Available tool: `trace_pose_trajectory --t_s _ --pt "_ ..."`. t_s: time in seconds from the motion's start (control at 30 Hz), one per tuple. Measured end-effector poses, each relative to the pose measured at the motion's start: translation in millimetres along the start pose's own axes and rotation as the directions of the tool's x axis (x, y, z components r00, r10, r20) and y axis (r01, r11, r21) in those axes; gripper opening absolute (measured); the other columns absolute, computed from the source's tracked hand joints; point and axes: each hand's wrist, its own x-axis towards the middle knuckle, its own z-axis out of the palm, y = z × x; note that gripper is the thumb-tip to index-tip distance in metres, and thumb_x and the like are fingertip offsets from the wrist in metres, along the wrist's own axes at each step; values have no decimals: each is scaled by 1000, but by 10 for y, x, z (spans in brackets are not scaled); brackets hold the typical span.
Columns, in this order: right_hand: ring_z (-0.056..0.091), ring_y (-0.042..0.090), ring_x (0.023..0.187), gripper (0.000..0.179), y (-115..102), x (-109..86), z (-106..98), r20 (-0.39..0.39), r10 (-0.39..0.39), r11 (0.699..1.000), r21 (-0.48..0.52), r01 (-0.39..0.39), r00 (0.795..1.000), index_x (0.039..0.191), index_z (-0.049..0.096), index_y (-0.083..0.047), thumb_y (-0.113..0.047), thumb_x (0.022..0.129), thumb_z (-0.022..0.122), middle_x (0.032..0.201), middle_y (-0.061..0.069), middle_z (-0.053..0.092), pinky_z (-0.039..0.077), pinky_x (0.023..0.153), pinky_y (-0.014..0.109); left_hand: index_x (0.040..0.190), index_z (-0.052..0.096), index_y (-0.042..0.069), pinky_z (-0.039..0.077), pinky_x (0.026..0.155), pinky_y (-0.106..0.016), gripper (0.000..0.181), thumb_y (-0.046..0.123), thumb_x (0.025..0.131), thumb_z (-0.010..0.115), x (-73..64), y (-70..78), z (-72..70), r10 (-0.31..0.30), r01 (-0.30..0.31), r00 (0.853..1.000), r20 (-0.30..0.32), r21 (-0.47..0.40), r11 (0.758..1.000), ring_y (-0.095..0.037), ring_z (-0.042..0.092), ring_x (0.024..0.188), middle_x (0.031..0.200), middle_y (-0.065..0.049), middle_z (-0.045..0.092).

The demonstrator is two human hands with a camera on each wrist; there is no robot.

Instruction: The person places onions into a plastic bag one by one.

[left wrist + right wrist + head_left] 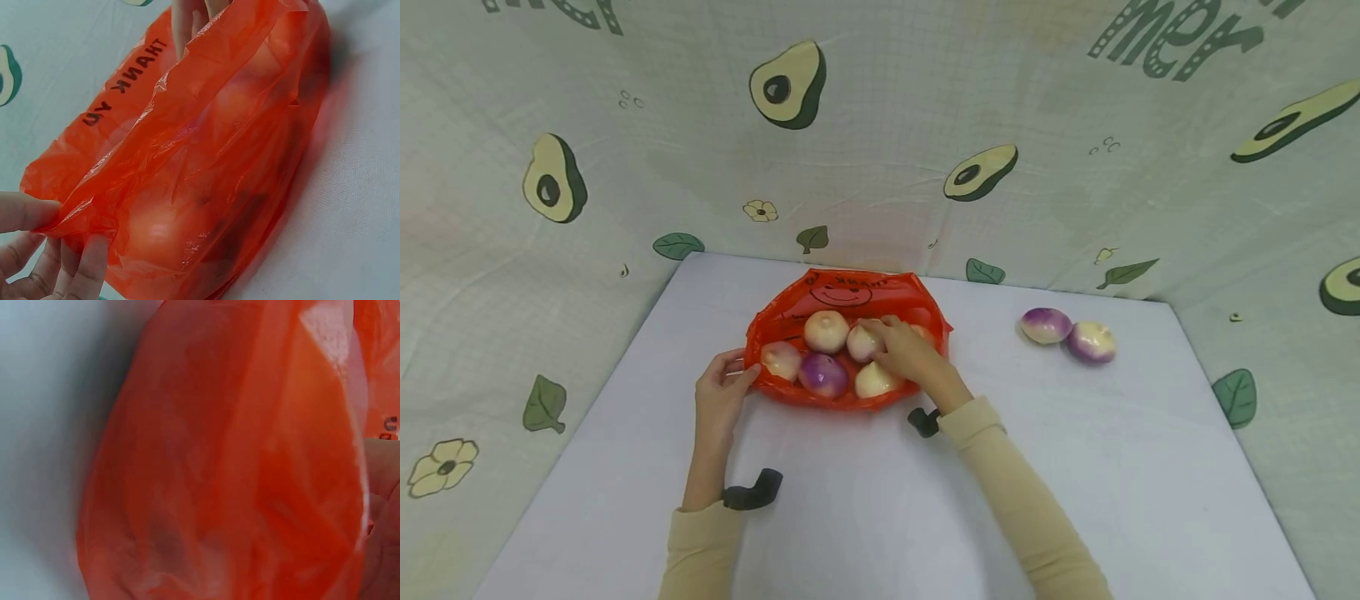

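Observation:
A red plastic bag [857, 282] with black printed lettering lies with its mouth spread wide. Several purple-and-white turnips [823, 375] sit inside. My left hand [721, 392] pinches the bag's left rim between thumb and fingers; the left wrist view shows the thumb and fingers [90, 269] on the gathered plastic. Reaching in over the right side, my right hand [913, 354] has its fingers around a pale turnip [862, 343] near the middle. From the right wrist, the bag's side hides most of that hand [382, 550].
Two more turnips lie side by side on the white table to the right, a purple-topped turnip [1045, 325] and a paler turnip [1092, 342]. A pale cloth printed with avocados [787, 85] hangs behind the table. Dark wrist cameras [754, 490] stick out from both wrists.

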Motion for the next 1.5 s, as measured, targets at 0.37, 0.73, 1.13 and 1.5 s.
trace_pose_trajectory --t_s 0.37,0.73,1.13,1.5 --pt "40 25 131 41 -32 37 73 -16 -39 998 57 40 999 133 51 -15 -18 92 55 137 8 48 34 110 42 126 53 11 50 71 -9 38 24 91 59 -2 -12 7 35 -35 999 9 -24 999 -2 56 80 114 -10 55" --pt "45 28 122 33 -174 5 76 -72 -136 990 11 137 988 123 59 -9 -18 92 57 130 10 53 39 106 41 126 53 10 51 72 -11 38 23 91 59 -7 -1 12 41 -41 999 12 -23 999 -1 55 80 114 -11 56" --pt "43 24 122 28 -271 -52 59 -90 -216 972 76 222 972 120 60 -10 -15 92 55 125 7 56 42 103 36 125 54 10 51 73 -12 37 23 91 59 -6 1 15 44 -44 999 3 -14 999 -2 55 80 112 -11 56" --pt "47 24 119 28 -186 -113 -94 -170 -175 969 145 200 970 119 60 -7 -13 92 55 122 7 57 44 101 38 126 54 11 50 71 -9 38 24 91 59 -8 -3 -3 30 -30 1000 0 -10 999 -2 56 81 114 -11 56"
